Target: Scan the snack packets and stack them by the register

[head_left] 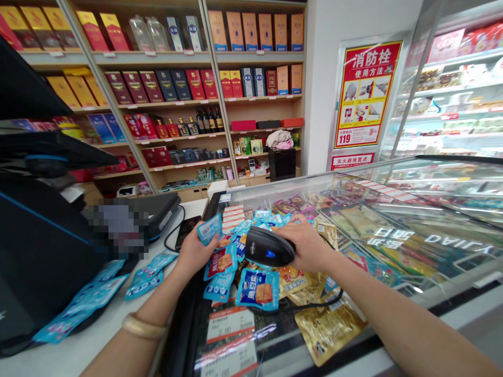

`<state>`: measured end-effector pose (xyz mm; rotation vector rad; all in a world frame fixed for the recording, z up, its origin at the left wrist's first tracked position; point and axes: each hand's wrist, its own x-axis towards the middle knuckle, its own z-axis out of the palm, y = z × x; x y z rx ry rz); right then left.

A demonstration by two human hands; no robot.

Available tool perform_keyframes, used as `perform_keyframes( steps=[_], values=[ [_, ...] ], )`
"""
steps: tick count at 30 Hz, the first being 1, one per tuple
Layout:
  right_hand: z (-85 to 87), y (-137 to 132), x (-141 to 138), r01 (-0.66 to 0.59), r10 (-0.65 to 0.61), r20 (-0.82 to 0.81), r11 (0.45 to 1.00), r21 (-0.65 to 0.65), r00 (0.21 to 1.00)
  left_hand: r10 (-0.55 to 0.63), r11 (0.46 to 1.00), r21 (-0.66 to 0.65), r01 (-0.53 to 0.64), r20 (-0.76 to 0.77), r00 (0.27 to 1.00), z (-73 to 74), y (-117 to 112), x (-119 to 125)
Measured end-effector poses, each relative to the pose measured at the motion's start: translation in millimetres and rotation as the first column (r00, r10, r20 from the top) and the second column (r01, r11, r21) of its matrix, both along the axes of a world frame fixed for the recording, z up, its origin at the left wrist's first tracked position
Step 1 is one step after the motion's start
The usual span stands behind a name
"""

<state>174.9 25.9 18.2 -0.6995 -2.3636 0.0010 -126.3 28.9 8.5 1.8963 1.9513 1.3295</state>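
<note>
Right hand (308,243) clasping barcode scanner (269,247); left hand (194,252) pinching blue snack packet (209,229) at scanner's nine o'clock; best held flat, barcode toward scanner.

Snack packets (259,288) heap over the near-left of the freezer's glass lid (412,235), with a black scanner cable (298,310) looping across them; rightward the lid lies bare. On the white table (113,319), blue packets (145,275) and the black register (39,246) crowd the left, leaving a narrow strip beside the freezer.
</note>
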Motion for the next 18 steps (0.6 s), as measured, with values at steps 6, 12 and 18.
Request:
perform_keyframes(
  steps=[6, 12, 18],
  values=[
    [2.7, 4.7, 6.6, 0.051, -0.051, -0.034, 0.998, 0.022, 0.998, 0.008, 1.000, -0.007, -0.008, -0.022, 1.000, 3.4, -1.4, 0.2],
    [-0.3, 27.9, 26.2, 0.258, -0.252, -0.136, 0.965, 0.034, 0.958, -0.054, 0.998, -0.029, 0.056, 0.056, 0.997, -1.1, 1.5, -4.1],
    [-5.2, 40.8, 38.8, 0.387, -0.383, -0.144, 0.922, 0.006, 0.913, -0.158, 0.985, -0.072, 0.159, 0.011, 0.987, -1.1, 0.7, 0.3]
  ],
)
